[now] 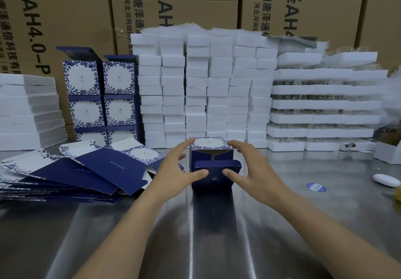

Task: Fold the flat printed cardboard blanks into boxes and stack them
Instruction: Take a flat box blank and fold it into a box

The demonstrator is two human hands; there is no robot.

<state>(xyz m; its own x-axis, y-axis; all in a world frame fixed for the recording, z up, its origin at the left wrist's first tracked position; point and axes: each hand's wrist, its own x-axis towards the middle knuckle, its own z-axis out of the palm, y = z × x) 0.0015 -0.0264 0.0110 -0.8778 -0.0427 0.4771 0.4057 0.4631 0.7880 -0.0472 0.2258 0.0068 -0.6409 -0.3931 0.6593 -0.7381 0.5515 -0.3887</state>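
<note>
Flanking box [211, 166]: L hand [173, 168], R hand [251, 166].

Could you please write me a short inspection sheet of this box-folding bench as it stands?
Surface: shiny steel table, reflective.
Job's things: half-folded blue box upright at centre, top flaps open; flat blanks fanned to the left; folded boxes stacked behind them.
Clutter: white oval object, round blue sticker.
Hands: left hand and right hand flank the box, thumbs on its front, fingers spread.
Cables: nothing seen.
Surroundings: white foam blocks, foam trays, brown cartons.
</note>
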